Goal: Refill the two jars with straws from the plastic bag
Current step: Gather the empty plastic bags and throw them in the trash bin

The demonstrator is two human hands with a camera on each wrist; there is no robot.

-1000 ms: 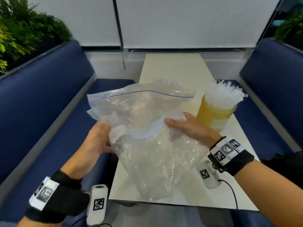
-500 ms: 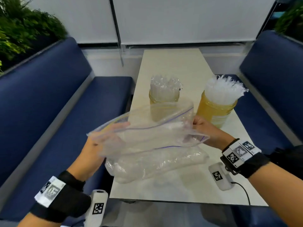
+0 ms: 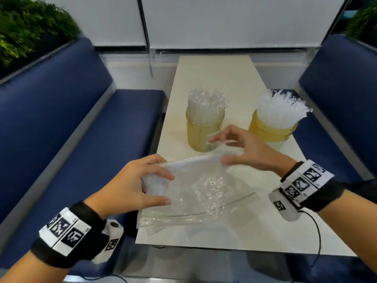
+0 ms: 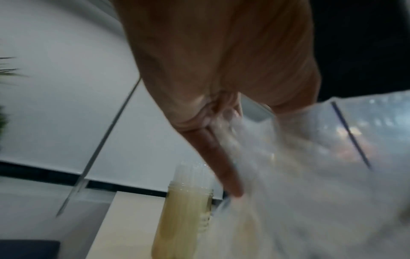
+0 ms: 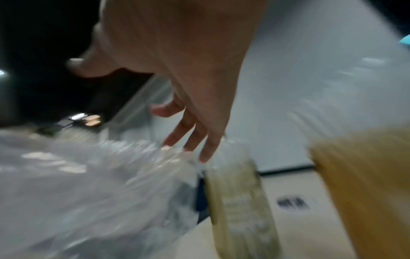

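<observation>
The clear plastic bag (image 3: 200,190) lies crumpled flat on the near part of the white table (image 3: 214,78). My left hand (image 3: 167,188) grips its left end, fingers above and thumb below; the left wrist view shows the left hand (image 4: 221,122) against the bag (image 4: 310,175). My right hand (image 3: 219,150) hovers over the bag's far edge with fingers spread, the thumb at the plastic. Behind stand two amber jars, the left jar (image 3: 202,133) and the right jar (image 3: 269,133), both packed with upright wrapped straws (image 3: 281,109). The blurred right wrist view shows the right hand's fingers (image 5: 195,136) above the bag (image 5: 88,184).
Blue bench seats (image 3: 71,139) flank the narrow table on both sides. A green plant (image 3: 24,31) sits behind the left backrest. The table's near edge (image 3: 224,248) is just below the bag. A black cable (image 3: 318,237) hangs from my right wrist.
The bag was held up in both hands and has come down onto the table. My right hand has let go of its edge and spread its fingers. Both jars now show.
</observation>
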